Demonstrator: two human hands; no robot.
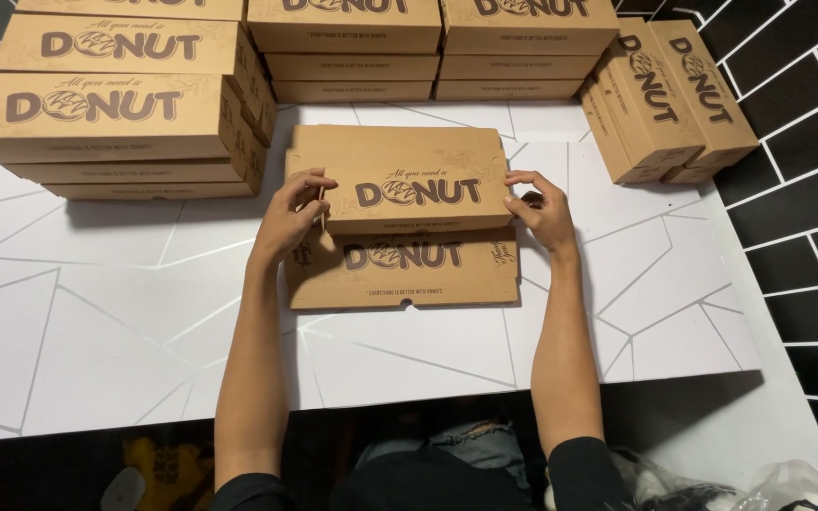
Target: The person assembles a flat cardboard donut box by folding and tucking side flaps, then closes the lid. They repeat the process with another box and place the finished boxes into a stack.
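A brown cardboard pastry box (400,185) sits in the middle of the white table (97,322), its lid partly lowered over the flat front panel (404,279). My left hand (291,218) grips the box's left edge, fingers curled on the lid and thumb at a side flap. My right hand (542,208) holds the right edge in the same way. Both forearms reach in from the near side.
Stacks of finished brown boxes stand at the back left (106,118), back centre (352,47) and back right (523,47). More boxes lean at the far right (669,99). A black tiled wall (797,189) borders the table's right. Bags lie on the floor below.
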